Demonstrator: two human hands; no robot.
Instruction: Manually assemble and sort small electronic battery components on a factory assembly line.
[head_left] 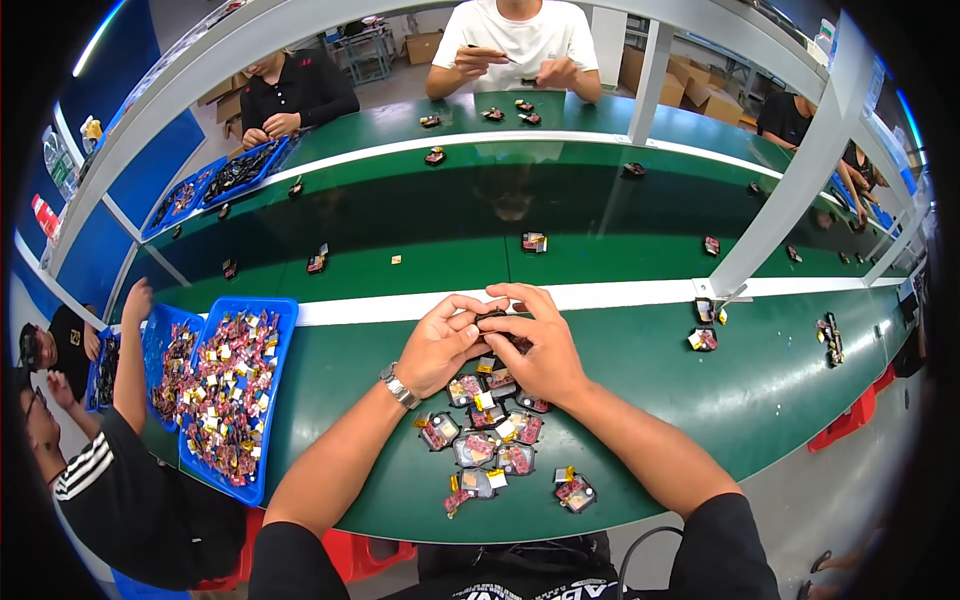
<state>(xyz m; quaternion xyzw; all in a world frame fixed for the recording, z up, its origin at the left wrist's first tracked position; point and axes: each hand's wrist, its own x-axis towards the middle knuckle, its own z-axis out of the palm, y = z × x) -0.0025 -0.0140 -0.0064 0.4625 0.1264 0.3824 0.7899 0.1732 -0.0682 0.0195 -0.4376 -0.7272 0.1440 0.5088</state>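
My left hand (441,343) and my right hand (536,343) meet above the green workbench, fingers curled round one small black casing (495,322). Most of it is hidden by my fingers. Just below my hands lies a loose group of similar black casings (475,449) fitted with red circuit boards, some with yellow tape and white pads. One such casing (574,491) lies apart, to the right of the group and close to the bench's near edge.
A blue tray (275,400) heaped with small red boards stands to my left. Beyond a white rail (380,306), scattered casings lie on a green conveyor belt (450,265). A grey post (790,190) rises at right. Co-workers sit across and at left, one arm (130,360) reaching over near the trays.
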